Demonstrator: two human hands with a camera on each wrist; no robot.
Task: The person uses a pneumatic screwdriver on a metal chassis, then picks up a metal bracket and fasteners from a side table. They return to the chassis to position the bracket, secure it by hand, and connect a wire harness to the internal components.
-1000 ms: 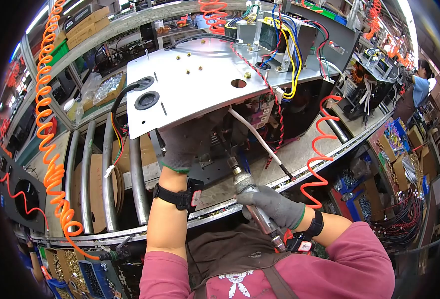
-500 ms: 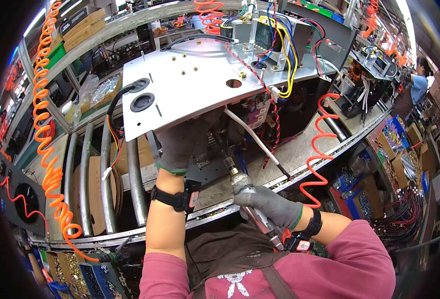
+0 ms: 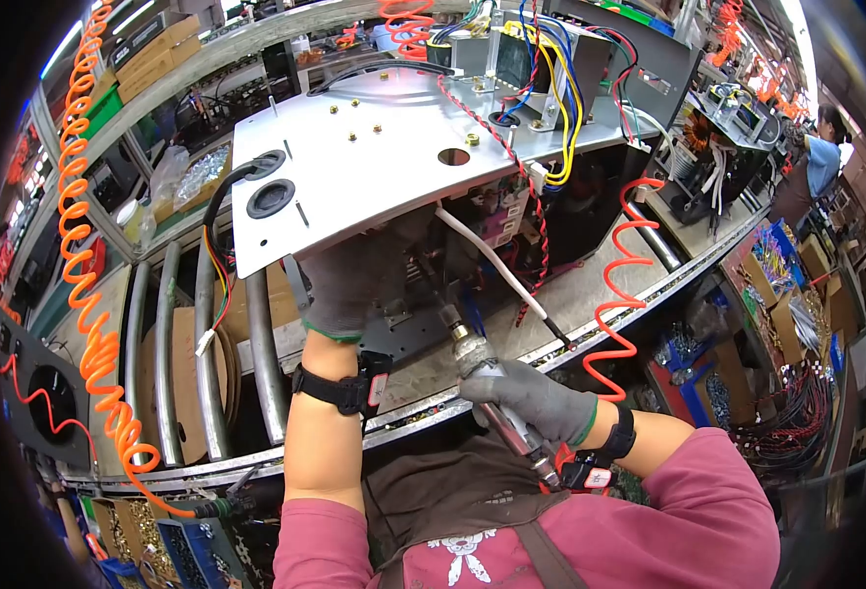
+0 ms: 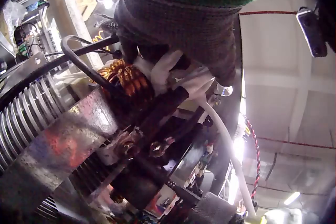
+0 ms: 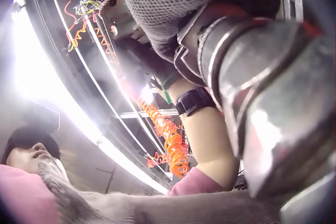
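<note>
My gloved right hand (image 3: 541, 401) grips a pneumatic screwdriver (image 3: 499, 388), tilted with its long bit (image 3: 434, 279) reaching up under a metal plate (image 3: 354, 177). The tool's metal body (image 5: 262, 87) fills much of the right wrist view. My gloved left hand (image 3: 349, 285) reaches into the machine beneath the plate's front edge, its fingertips hidden in the head view. In the left wrist view that hand (image 4: 178, 29) is close over a copper coil (image 4: 128, 79), and a white cable (image 4: 223, 129) runs out beside its fingers. I cannot tell whether they pinch it.
Steel rollers (image 3: 207, 363) lie left of the machine, and orange coiled air hoses (image 3: 75, 211) hang around it. Yellow and blue wires (image 3: 560, 118) loop over the plate's right side. Bins of parts (image 3: 776, 265) stand at the right, where another person (image 3: 820, 162) works.
The plate and machine have shifted slightly left in the head view. My right hand keeps its grip on the pneumatic screwdriver, and my left hand stays beneath the plate.
</note>
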